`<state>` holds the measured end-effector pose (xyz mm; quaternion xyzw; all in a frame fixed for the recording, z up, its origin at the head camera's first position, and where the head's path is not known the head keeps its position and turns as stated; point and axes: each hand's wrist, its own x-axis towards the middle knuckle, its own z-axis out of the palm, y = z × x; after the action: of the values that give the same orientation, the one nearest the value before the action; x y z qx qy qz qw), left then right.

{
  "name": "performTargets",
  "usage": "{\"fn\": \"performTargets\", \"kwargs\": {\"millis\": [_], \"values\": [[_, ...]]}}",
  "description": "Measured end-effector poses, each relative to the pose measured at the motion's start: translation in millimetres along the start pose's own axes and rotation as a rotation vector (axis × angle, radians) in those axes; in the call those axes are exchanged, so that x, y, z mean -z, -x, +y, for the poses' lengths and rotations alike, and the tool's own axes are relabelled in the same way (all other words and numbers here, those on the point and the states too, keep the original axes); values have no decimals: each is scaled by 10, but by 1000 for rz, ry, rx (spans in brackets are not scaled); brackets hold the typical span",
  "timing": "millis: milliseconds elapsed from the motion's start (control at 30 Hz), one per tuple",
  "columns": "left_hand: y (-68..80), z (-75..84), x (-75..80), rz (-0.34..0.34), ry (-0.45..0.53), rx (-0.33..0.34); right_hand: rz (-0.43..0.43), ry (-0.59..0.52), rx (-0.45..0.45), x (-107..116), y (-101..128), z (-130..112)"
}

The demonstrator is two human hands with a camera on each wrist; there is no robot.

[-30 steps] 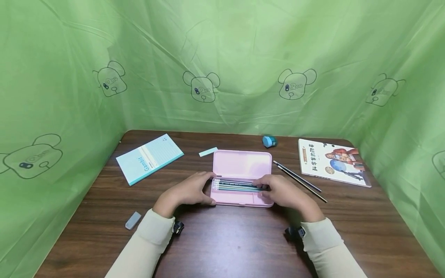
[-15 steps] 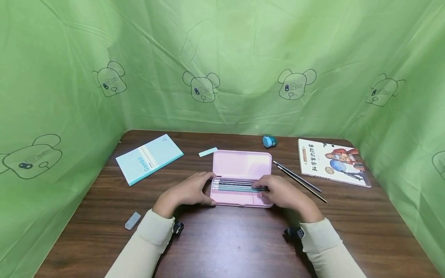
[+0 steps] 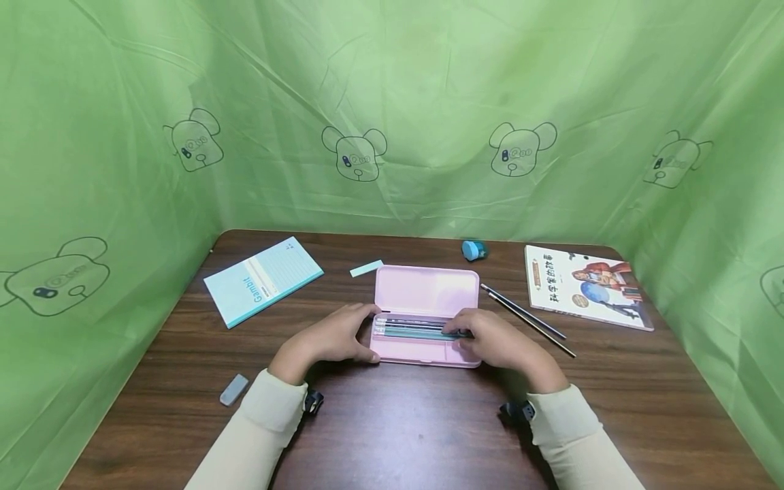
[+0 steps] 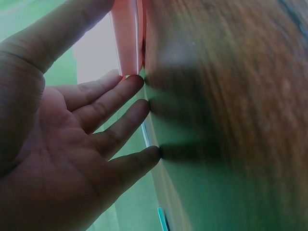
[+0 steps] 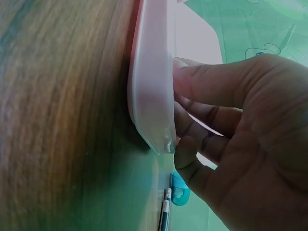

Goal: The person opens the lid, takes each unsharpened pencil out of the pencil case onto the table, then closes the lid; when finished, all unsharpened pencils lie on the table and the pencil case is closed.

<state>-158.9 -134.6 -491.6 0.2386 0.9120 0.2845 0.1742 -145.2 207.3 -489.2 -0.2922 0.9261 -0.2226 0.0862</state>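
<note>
Two hands flank an open pink case (image 3: 426, 320) lying mid-table (image 3: 392, 422). The left hand (image 3: 327, 340) rests at the case's left end, fingers nearly straight and spread, their tips on the wood beside the case wall, the thumb at the front corner; the left wrist view shows this, though blurred, with only a strip of the pink edge visible. The right hand (image 3: 499, 340) covers the case's right end, fingers curled over the rim onto the pencils (image 3: 413, 329) lying in the tray. Whether it actually pinches a pencil I cannot tell: the head view hides the fingertips behind the knuckles, and the right wrist view shows only the case's outer wall, with the pencils out of sight. The pencils' right ends are covered by that hand.

Two loose pencils (image 3: 529, 321) lie just right of the case. Beyond are a book (image 3: 584, 286), a blue sharpener (image 3: 474, 250), a pale strip (image 3: 367, 267), a notebook (image 3: 263, 279) and, near the left sleeve, an eraser (image 3: 234, 388).
</note>
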Motion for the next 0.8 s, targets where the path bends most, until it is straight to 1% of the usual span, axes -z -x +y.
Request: {"fn": "performTargets", "kwargs": {"millis": [167, 267, 567, 700, 800], "values": [[5, 6, 1, 1, 0, -4, -19, -22, -32, 0, -3, -11], [7, 6, 0, -2, 0, -4, -16, -43, -52, -4, -1, -11], [-1, 0, -1, 1, -17, -29, 47, -127, -49, -6, 32, 52], [0, 4, 3, 3, -16, -29, 75, -159, -67, 59, 77, 96], [-3, 1, 1, 6, -14, -27, 98, -201, -96, 170, 147, 143]]}}
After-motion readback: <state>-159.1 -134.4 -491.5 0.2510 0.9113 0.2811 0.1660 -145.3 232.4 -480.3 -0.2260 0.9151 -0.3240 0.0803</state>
